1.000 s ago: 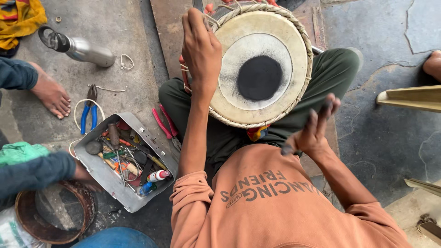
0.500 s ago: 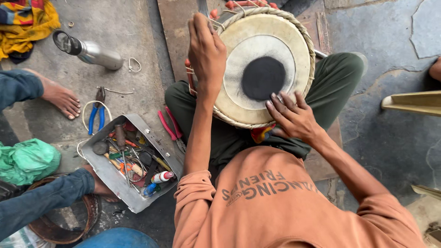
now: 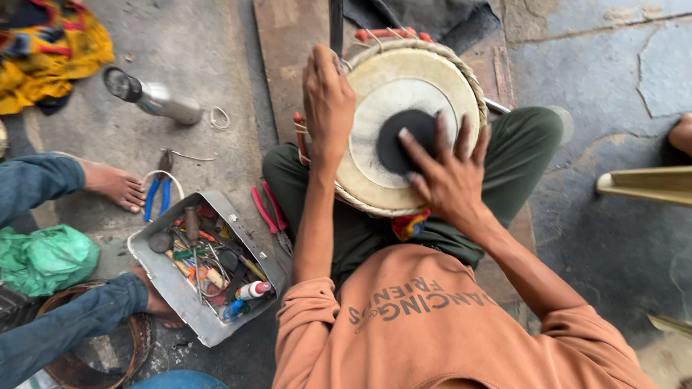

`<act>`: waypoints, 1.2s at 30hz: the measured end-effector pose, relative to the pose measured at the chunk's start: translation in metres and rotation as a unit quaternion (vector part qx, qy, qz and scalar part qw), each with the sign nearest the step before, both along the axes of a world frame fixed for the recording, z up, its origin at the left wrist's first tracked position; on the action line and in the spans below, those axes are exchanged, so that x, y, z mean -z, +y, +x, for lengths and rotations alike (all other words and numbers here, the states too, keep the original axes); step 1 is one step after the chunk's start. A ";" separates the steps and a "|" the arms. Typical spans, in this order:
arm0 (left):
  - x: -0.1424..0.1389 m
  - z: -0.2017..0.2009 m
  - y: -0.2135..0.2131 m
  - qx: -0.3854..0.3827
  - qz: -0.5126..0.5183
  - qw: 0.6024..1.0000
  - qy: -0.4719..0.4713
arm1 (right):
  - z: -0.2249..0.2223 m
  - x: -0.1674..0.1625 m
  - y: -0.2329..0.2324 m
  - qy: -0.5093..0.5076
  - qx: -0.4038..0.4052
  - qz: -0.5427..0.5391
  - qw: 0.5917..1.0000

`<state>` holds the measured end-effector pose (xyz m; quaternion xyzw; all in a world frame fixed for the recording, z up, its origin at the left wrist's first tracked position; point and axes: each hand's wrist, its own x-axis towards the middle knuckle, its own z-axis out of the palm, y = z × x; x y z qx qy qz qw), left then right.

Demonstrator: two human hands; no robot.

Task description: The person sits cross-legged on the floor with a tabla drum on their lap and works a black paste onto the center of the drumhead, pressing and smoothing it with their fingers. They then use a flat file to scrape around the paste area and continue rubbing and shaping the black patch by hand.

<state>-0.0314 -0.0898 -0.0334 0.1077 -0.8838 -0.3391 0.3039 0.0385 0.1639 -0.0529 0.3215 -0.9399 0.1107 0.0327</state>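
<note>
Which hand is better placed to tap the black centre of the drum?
Probably the right hand: its fingers already lie on the black centre of the drum, while the left hand steadies the rim.

Hidden and cut-off bits
We lose the drum [image 3: 404,94] body behind its head; our left hand [image 3: 328,101] covers its rim; toolbox [image 3: 180,295] contents too small.

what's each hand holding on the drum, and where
Left hand grips the drum at its left rim; right hand holds nothing, lying flat on the black centre patch.
</note>
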 end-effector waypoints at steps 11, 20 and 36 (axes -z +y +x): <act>0.029 -0.007 0.000 -0.018 -0.069 0.997 -0.006 | 0.015 0.001 -0.011 -0.018 0.033 0.007 0.999; 0.033 -0.012 0.002 -0.008 -0.062 0.998 0.018 | 0.043 -0.016 -0.001 -0.026 0.118 0.013 0.993; 0.034 -0.014 0.003 0.003 -0.042 0.998 0.044 | 0.047 -0.003 -0.013 -0.052 0.103 -0.055 0.992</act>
